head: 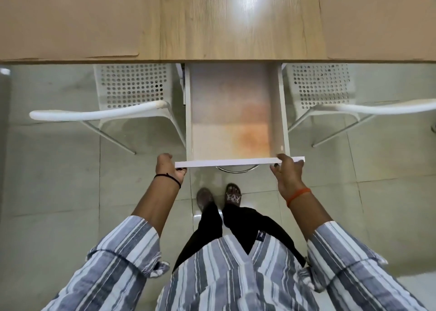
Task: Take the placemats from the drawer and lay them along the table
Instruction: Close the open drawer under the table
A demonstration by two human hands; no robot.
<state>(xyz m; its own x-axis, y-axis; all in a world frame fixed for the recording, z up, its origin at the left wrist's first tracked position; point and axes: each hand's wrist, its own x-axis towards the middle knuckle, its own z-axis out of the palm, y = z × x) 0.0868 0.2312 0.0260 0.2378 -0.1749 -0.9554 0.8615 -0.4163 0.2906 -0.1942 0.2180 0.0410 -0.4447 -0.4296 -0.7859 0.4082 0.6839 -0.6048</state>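
A dining area of a home or canteen is suggested. A long wood-grain bench (236, 27) is seen with a pull-out drawer (236, 112) beneath it, and 2 white perforated chairs (132, 86) are tucked under its edge. Pale glossy floor tiles (59, 181) are laid throughout, and sandals (232, 196) are worn indoors.

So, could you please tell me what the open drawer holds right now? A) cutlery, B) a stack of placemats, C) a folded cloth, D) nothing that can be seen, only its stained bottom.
D: the drawer is pulled out with its stained bottom bare, while two placemats already lie on the table and both hands hold the drawer front.
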